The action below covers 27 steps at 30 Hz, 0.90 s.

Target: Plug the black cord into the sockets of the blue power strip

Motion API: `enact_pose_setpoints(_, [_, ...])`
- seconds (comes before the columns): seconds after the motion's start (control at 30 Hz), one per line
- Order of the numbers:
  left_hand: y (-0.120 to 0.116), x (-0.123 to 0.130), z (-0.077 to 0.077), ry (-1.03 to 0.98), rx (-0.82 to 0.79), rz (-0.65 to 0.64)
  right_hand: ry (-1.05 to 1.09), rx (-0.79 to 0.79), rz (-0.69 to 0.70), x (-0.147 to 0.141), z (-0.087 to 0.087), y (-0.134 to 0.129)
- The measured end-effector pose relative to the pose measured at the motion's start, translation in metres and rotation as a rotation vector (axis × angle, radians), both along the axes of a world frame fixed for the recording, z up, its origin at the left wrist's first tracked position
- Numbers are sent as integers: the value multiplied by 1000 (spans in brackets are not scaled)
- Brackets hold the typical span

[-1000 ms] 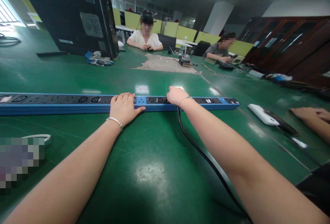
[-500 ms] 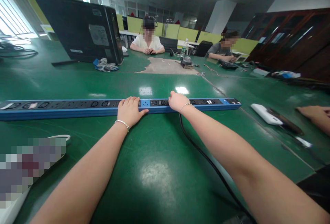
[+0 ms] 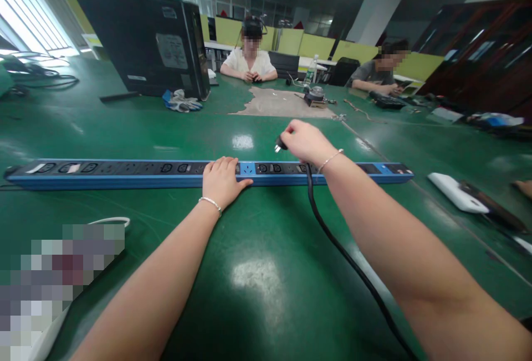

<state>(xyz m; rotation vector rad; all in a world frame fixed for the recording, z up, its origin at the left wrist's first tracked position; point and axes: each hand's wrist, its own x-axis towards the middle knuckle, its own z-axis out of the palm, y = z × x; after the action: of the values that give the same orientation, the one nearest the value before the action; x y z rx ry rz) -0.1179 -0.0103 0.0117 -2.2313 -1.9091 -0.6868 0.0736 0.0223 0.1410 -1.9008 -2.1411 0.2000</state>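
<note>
A long blue power strip (image 3: 124,181) with black sockets lies across the green table in front of me. My left hand (image 3: 222,181) is laid over its middle, fingers across the top and thumb along the near side, gripping it just left of a blue socket (image 3: 247,169). Above and beyond the strip, my right hand (image 3: 306,140) pinches a black power plug (image 3: 281,143), its metal prongs bare and pointing down to the left. From under that hand a black cord (image 3: 332,239) runs toward me at lower right.
A black computer case (image 3: 141,45) stands at the back left, with work gloves (image 3: 183,101) beside it. A white power bank-like object (image 3: 457,192) lies to the right. At lower left is a blurred-out object (image 3: 62,278). Two people (image 3: 249,65) sit across the table.
My right hand has risen from the power strip, and the plug's prongs now show clear of the sockets. My left hand keeps its place on the strip. The view has shifted slightly.
</note>
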Motion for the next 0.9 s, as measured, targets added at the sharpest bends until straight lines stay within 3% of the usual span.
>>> enact_pose_setpoints(0.1, [0, 1, -1, -13, 15, 10, 97, -231, 135, -27, -12, 0])
enact_pose_setpoints(0.3, [0, 2, -2, -17, 61, 25, -27, -177, 184, -64, -43, 9])
enact_pose_setpoints(0.67, [1, 1, -3, -61, 68, 4, -142, -137, 149, -75, -46, 16])
enact_pose_setpoints(0.9, [2, 1, -5, -73, 82, 6, -86, -233, 140, -67, -50, 21])
